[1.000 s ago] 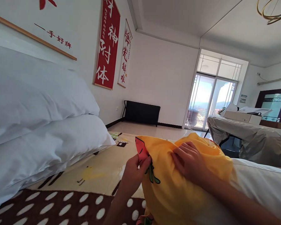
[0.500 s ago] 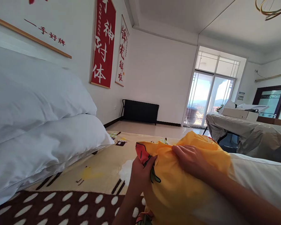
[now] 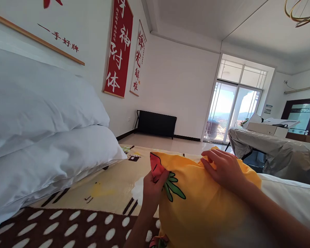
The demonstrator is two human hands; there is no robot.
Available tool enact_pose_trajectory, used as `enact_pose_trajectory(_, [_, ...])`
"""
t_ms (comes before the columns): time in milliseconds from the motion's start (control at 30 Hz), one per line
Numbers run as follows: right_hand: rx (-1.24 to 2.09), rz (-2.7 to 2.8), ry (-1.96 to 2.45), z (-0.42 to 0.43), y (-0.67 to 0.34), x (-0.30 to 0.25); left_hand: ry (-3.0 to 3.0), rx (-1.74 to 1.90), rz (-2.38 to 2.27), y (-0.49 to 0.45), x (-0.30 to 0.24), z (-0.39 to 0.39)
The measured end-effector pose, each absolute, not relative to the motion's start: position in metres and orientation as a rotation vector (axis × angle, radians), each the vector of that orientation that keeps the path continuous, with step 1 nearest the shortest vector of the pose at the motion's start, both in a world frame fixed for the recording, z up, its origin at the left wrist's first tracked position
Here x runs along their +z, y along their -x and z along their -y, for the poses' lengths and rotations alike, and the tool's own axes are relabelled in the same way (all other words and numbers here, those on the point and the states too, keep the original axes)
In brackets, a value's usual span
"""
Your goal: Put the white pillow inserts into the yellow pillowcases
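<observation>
A yellow pillowcase (image 3: 196,210) with carrot-like red and green prints covers part of a white pillow (image 3: 294,196), whose bare end shows on the right. My left hand (image 3: 153,187) pinches the case near its red-printed corner, and the cloth stretches up from the fingers. On top of the bunched yellow cloth rests my right hand (image 3: 224,170), with thumb and fingers apart. Its far fingertips are partly hidden behind a fold.
Two stacked white pillows (image 3: 54,120) lie on the left of a patterned blanket (image 3: 113,182). Beyond stand a black folded frame (image 3: 156,124) by the wall and a plastic-covered table (image 3: 268,141) bearing boxes.
My right hand has loosened from the cloth and shifted right, its fingers lifting apart. The left hand still pinches the corner; the cloth between the hands is smoother and more green print shows.
</observation>
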State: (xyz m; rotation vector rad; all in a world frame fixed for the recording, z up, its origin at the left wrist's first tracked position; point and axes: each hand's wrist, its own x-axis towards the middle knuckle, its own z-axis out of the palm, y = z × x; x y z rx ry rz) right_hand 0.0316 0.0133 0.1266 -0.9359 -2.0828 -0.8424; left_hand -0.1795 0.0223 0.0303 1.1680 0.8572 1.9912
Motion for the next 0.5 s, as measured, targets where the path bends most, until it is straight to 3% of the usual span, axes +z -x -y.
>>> enact_pose_trajectory(200, [-0.352,2.439,1.133,-0.013,0.020,0.133,-1.215,2.051,-1.015,0.183,0.034,-0.017])
enact_pose_trajectory(367, [-0.128,2.263,1.229,-0.022,0.012,0.129,-1.118,1.906,-0.847,0.177,0.032,-0.021])
enact_pose_trajectory(500, [-0.012,2.224,1.207,-0.021,0.000,0.138,-1.175,1.733,-0.998,0.177,0.035,-0.013])
